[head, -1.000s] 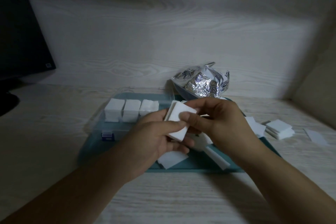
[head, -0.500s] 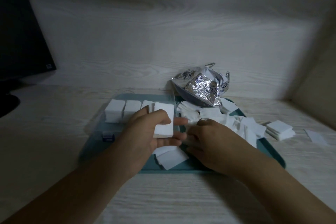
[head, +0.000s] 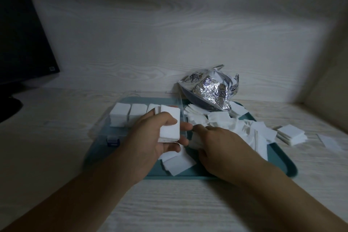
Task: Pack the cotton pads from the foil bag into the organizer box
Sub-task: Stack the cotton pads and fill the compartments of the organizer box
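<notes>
Broadly, everything is carried by the pale wood-grain counter [head: 56, 147], on which a teal tray [head: 278, 160] is set; a few cotton pads have spilled past its right edge, a small stack [head: 291, 134] and a single pad [head: 328, 142] lying on the bare counter. On the left half of the tray a clear organizer box [head: 105, 128] is seen, with three neat stacks of pads [head: 130, 114] already packed along its far side and room left nearer the person. Behind it the crumpled foil bag [head: 210, 90] is propped, its mouth facing a loose heap of pads [head: 235, 124] spread over the tray's right half. A squared stack of pads [head: 169, 126] is gripped by the left hand [head: 152, 137], thumb across the front and fingers curled behind, just above the box. The right hand [head: 216, 143] is laid on the heap with its fingers curled down into the pads; whether any are pinched cannot be told. The pads are judged light, soft and compressible, so a stack is best clasped by its flat faces, squeezed gently, lest the layers fan out or slip.
</notes>
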